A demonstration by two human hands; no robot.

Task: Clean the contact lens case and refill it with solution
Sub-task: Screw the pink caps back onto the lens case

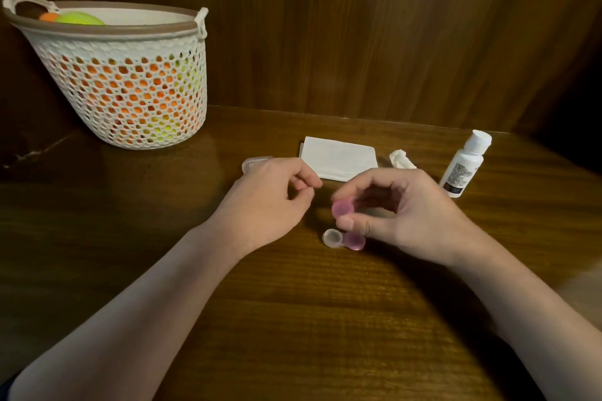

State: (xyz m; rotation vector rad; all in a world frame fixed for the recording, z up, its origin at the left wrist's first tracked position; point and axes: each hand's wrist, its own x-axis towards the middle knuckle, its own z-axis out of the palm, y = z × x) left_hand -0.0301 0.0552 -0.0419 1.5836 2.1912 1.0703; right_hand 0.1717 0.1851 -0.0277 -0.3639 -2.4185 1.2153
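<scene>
The wooden table [293, 319] takes up most of what's in front of me, backed by a dark wood-panelled wall. Far off to the left of the left hand, at the back of the table, stands a white perforated basket [130, 91] with orange and yellow-green balls showing through its holes.

Just beyond the two hands lies a folded white tissue stack [338, 158]. To the right of it, past the right hand's knuckles, a white solution bottle [464, 164] leans back with its cap on, and a crumpled tissue [402, 159] sits between the stack and the bottle.

The left hand [267, 202] hovers over the table with fingers loosely curled, holding nothing I can make out. Partly hidden behind it is a small clear plastic container [255, 162].

The right hand [404, 215] pinches a pink cap [342, 207] between thumb and fingertips, raised a little above the table.

Right under that thumb the contact lens case [343, 239] lies on the wood: its left well is uncapped and clear, its right well wears a pink cap.
</scene>
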